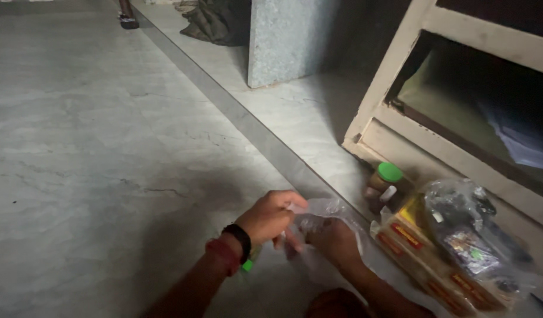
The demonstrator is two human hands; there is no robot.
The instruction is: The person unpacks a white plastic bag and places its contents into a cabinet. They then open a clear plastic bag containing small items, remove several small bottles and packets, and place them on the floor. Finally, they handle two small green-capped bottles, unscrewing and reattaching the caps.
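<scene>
Low over a pale stone floor, both my hands work at a clear plastic bag (325, 209). My left hand (271, 217) pinches the bag's upper edge with fingers closed; a black band and red threads circle its wrist. My right hand (335, 240) grips the same bag from below, partly wrapped in the plastic. What the bag holds is hidden.
A small jar with a green lid (387, 179) stands by a cream wooden cabinet (401, 76). Beside it lie flat yellow-and-red packets (427, 259) and a clear bag of dark items (468, 227). A grey stone block (286, 41) and dark cloth (215, 22) sit farther back. Someone's foot (128, 17) shows at the top.
</scene>
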